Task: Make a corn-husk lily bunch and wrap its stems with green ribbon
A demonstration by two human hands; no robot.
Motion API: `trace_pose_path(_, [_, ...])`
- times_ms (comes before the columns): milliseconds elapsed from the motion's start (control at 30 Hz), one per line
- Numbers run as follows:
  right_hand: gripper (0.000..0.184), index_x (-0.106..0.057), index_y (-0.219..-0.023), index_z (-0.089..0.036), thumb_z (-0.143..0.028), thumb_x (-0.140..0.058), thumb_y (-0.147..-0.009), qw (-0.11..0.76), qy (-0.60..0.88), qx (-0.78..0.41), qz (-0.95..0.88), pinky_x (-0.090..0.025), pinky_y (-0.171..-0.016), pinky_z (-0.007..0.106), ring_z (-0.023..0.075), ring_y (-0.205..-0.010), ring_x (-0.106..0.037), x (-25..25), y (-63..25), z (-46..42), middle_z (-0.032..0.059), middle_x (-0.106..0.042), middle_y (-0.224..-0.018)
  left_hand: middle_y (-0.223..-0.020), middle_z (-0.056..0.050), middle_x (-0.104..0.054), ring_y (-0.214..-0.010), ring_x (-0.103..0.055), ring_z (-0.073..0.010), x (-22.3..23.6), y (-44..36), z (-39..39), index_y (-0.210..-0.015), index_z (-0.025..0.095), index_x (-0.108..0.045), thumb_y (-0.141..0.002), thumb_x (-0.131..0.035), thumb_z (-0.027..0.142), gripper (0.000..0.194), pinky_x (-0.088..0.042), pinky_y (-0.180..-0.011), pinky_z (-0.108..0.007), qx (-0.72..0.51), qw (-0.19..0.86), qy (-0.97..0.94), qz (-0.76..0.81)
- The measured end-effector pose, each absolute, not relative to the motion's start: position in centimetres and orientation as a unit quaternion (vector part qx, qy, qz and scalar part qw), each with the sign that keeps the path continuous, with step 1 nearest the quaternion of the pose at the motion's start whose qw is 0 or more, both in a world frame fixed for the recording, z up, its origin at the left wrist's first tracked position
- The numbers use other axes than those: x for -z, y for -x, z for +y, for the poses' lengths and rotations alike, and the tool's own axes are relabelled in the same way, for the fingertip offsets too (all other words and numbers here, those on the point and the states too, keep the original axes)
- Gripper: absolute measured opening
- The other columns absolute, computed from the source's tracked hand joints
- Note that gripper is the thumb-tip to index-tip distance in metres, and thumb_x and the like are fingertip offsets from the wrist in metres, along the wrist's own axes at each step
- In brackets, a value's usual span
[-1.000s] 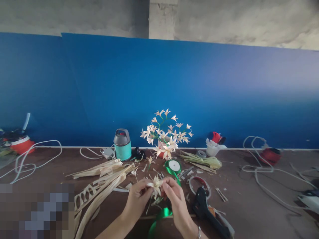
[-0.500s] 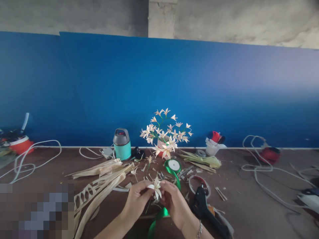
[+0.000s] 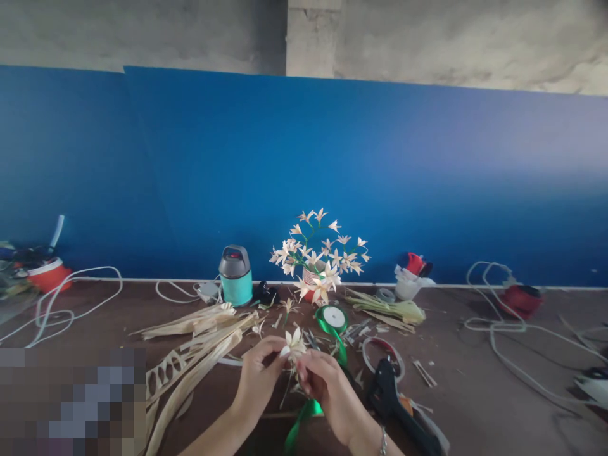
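Note:
A cream-coloured handmade flower (image 3: 293,344) with pointed petals is held up in front of me over the table. My left hand (image 3: 262,367) pinches it from the left, thumb and fingers closed at its base. From the right, my right hand (image 3: 323,380) has its fingertips closed on the lower part of the same flower; those fingertips are partly hidden. Beyond the hands lies a spool of green ribbon (image 3: 334,316), its loose green tail (image 3: 304,418) showing below my hands. A black glue gun (image 3: 396,405) lies to the right of my right hand.
Dried husk strips (image 3: 199,354) spread to the left. Behind stands a pot of similar flowers (image 3: 311,278), with a teal container (image 3: 236,285) at its left. A tape roll (image 3: 384,358), pale green husks (image 3: 394,307), a white cup (image 3: 407,285) and white cables (image 3: 496,326) are on the right.
The flower has tipped so its petals point more upward, and it sits slightly higher and left. My right fingers have shifted left beneath it. The whole view has moved slightly.

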State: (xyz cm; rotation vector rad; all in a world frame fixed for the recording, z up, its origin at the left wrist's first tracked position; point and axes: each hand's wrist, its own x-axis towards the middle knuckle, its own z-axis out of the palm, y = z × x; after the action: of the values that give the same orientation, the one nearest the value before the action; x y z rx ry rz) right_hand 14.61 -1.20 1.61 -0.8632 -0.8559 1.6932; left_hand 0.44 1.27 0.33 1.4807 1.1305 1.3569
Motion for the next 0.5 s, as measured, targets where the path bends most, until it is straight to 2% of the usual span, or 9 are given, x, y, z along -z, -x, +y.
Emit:
trace_pose_path(133, [0.018,-0.054,-0.058,-0.014,-0.025,-0.065,-0.068,0.500,0.394,-0.669,-0.383,-0.024,-0.047,0.020,0.0064,-0.047,-0.033,-1.31,-14.33,-1.24,-0.0044,-0.044,-0.052,-0.068,-0.002,-0.064,-0.066,-0.059,-0.0168,-0.67,-0.66,1.15,-0.065,0.016,-0.066,-0.070,-0.059,0.023,0.010,-0.046,-0.063,-0.023,-0.525,0.398,-0.602,0.452])
trace_pose_path(300, [0.020,-0.057,-0.063,-0.014,-0.031,-0.068,-0.068,0.490,0.412,-0.640,-0.425,-0.021,-0.046,0.019,0.0058,-0.048,-0.028,-0.96,-14.08,-1.05,-0.0058,-0.039,-0.053,-0.067,-0.002,-0.063,-0.067,-0.059,-0.0166,-0.82,-0.77,0.95,-0.063,0.016,-0.064,-0.070,-0.058,0.022,0.011,-0.045,-0.065,-0.023,-0.520,0.403,-0.607,0.445])
trace_pose_path(400, [0.022,-0.056,-0.065,-0.014,-0.032,-0.068,-0.068,0.490,0.416,-0.631,-0.434,-0.020,-0.046,0.019,0.0058,-0.048,-0.028,-1.26,-14.14,-1.15,-0.0062,-0.038,-0.053,-0.068,-0.002,-0.063,-0.068,-0.059,-0.0163,-0.45,-0.61,1.07,-0.065,0.016,-0.065,-0.071,-0.057,0.022,0.012,-0.045,-0.065,-0.023,-0.516,0.401,-0.613,0.444])
trace_pose_path(500, [0.022,-0.054,-0.070,-0.016,-0.035,-0.065,-0.071,0.506,0.408,-0.628,-0.428,-0.022,-0.046,0.020,0.0066,-0.049,-0.030,-1.73,-14.34,-1.37,-0.0059,-0.040,-0.055,-0.066,-0.001,-0.061,-0.062,-0.056,-0.0146,-0.19,-0.58,1.26,-0.064,0.016,-0.064,-0.071,-0.055,0.020,0.012,-0.045,-0.059,-0.022,-0.521,0.409,-0.598,0.451])
